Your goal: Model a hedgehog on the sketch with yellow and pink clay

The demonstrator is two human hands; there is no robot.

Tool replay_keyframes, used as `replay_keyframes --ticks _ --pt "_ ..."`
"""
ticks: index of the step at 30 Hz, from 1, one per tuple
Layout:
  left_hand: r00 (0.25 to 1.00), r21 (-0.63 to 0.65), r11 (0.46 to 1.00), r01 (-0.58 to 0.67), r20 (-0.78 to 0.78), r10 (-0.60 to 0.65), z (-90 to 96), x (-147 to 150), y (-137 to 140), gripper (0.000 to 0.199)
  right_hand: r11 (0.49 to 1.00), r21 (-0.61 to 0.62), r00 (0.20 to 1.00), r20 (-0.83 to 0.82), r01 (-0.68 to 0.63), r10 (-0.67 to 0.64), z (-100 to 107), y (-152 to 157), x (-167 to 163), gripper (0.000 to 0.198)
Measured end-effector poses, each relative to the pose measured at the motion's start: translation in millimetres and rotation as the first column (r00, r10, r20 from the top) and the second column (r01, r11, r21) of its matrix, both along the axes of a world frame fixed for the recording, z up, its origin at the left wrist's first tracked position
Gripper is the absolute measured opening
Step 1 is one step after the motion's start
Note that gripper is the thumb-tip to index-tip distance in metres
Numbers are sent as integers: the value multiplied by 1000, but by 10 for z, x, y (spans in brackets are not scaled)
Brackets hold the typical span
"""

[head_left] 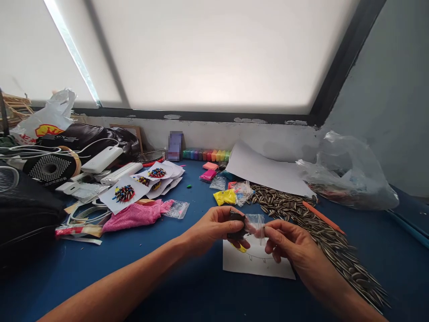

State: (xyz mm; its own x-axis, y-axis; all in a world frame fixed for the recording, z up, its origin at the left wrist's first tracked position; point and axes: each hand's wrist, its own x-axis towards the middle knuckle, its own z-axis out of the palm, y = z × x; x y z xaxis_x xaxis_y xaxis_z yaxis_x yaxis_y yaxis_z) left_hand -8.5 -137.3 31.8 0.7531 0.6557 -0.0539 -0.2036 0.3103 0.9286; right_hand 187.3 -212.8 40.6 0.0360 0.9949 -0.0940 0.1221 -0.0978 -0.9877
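Observation:
Black modelling clay in a small clear zip bag is pinched in my left hand. My right hand grips the bag's transparent open end between thumb and fingers. Below both hands lies a white paper with a pencil outline and a yellow clay piece on it, partly hidden by my left fingers. A yellow clay packet rests just beyond my left hand. Striped sunflower seeds spread in a long heap beside and behind my right hand.
An orange pencil-like stick lies across the seeds. White sheets and a plastic bag stand behind. At left are a pink cloth, papers with seed-and-clay figures, a power bank and a black bag. Coloured clay packs line the wall.

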Motion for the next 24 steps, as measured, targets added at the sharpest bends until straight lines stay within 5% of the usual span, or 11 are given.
replay_keyframes --ticks 11,16,20,24 --pt "999 -19 999 -28 -41 27 5 11 -42 35 996 67 988 143 -62 52 -66 -55 -71 28" --pt "997 -26 998 -49 -59 48 -8 26 -44 62 989 132 979 201 -64 36 -57 -86 -100 24" --pt "998 -16 999 -47 -48 46 -19 43 -58 56 999 27 991 129 -28 24 -36 -69 -95 29" --pt "995 61 997 -38 -95 44 -9 63 -81 36 982 -123 990 -26 -144 142 1 -49 -95 38"
